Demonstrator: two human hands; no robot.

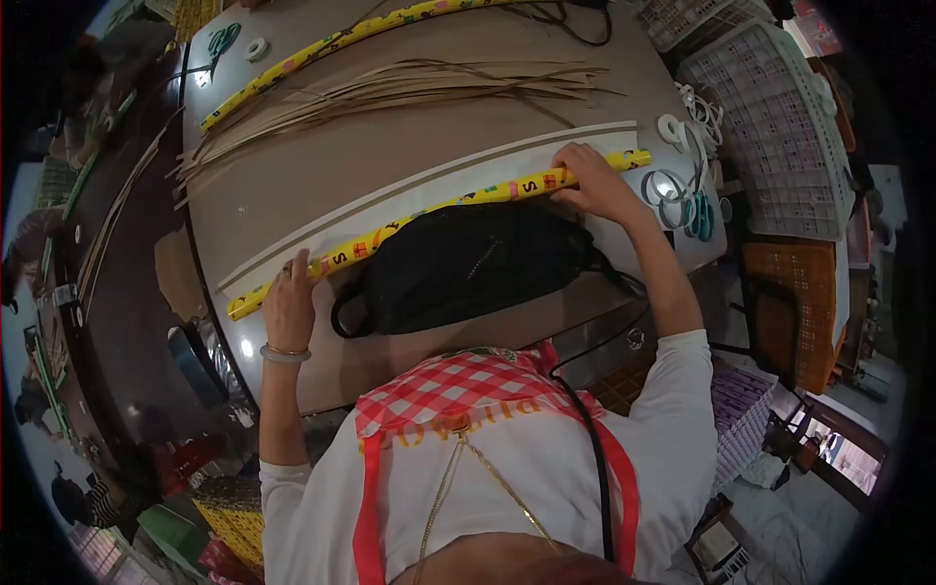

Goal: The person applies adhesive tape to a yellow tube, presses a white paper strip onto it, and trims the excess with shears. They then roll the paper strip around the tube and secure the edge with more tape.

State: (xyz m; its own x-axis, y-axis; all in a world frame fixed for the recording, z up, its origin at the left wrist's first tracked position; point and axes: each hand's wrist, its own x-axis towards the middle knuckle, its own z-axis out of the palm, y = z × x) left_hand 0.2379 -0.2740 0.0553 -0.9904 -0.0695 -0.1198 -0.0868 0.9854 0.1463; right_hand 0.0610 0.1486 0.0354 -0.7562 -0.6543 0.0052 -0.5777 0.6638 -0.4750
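Observation:
A long yellow patterned tube (pixel 439 210) lies diagonally across the table (pixel 283 180), on a white strip of material (pixel 380 210). Near its lower left end my left hand (pixel 290 302) is closed around it, with a bracelet at the wrist. Toward the upper right end, the fingers of my right hand (pixel 592 183) wrap over the same tube. Between my arms, a black bag (pixel 473 268) rests on the table against the tube's near side.
Long thin strips (pixel 419 93) and another yellow tube (pixel 322 54) lie farther back. Scissors (pixel 699 215), tape rolls and coiled strips sit at the right. Beyond them stands a white basket (pixel 770 127). A dark table with strips adjoins at left, where other people are partly visible.

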